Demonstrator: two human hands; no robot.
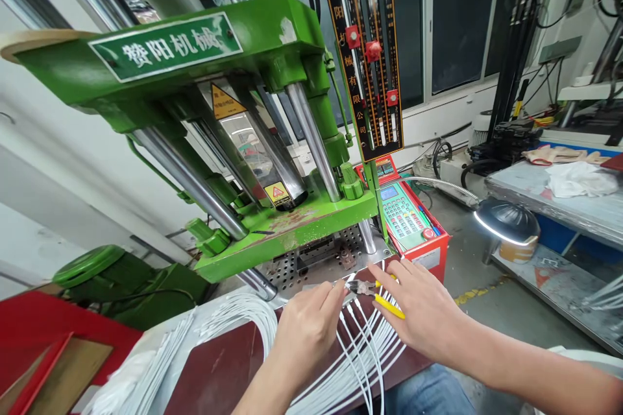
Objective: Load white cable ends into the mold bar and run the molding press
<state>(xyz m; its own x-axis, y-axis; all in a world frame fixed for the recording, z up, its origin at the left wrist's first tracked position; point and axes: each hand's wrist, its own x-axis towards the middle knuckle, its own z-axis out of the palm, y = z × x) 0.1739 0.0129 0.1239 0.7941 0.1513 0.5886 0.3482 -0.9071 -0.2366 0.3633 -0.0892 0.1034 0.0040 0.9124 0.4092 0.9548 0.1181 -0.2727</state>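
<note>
Now I am gripping yellow-handled pliers [366, 288] with my right hand [421, 301].
My left hand [309, 324] is pinching a small piece just at their tip; white cables [265, 319] are lying on the table [219, 369].

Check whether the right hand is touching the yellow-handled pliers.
Touching. The head view shows the right hand directly against the handles of the yellow-handled pliers, partly covering the upper one.
</note>
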